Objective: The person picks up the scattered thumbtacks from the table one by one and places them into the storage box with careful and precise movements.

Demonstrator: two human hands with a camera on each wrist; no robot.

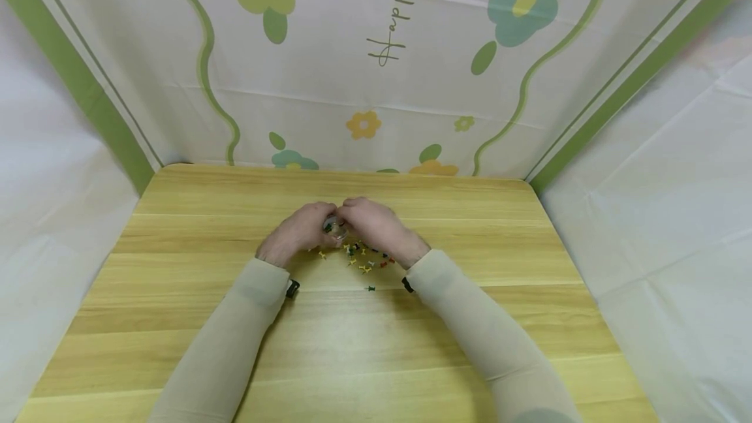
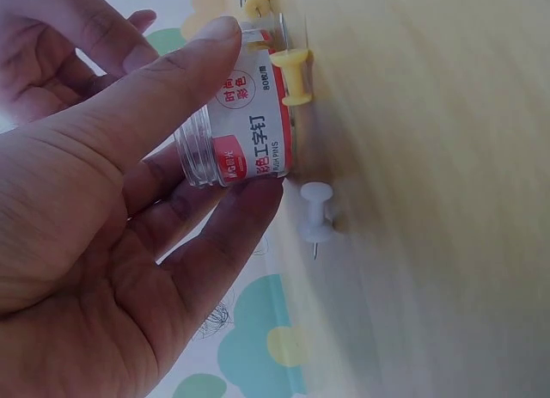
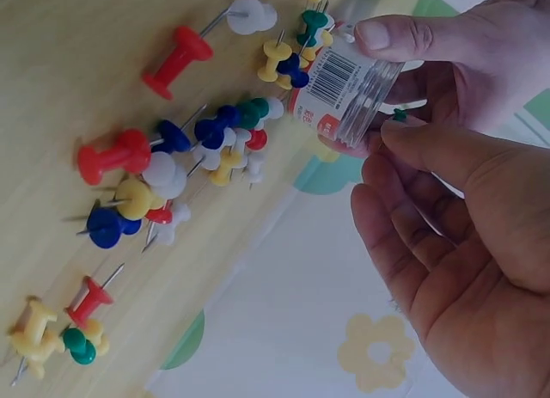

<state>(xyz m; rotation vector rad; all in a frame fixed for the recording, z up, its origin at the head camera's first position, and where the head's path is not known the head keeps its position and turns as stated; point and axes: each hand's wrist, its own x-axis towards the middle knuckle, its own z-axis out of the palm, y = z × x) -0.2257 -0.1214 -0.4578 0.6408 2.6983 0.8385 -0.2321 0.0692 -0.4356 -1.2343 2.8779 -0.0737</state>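
My left hand (image 1: 299, 230) grips a small clear jar (image 2: 249, 114) with a red and white push pin label, thumb on one side and fingers on the other. The jar stands on the table, its mouth toward the palm. At that mouth my right hand (image 3: 464, 217) pinches a green push pin (image 3: 400, 115) between thumb and fingertip. Loose push pins in red, blue, yellow, green and white lie beside the jar, among them a red push pin (image 3: 178, 61). Near the jar's base in the left wrist view are a yellow push pin (image 2: 294, 76) and a white push pin (image 2: 316, 211).
A lone green push pin (image 1: 371, 288) lies nearer to me than the others. The wooden table (image 1: 329, 358) reaches back to a flower-printed cloth (image 1: 329, 57), and white cloth hangs at both sides.
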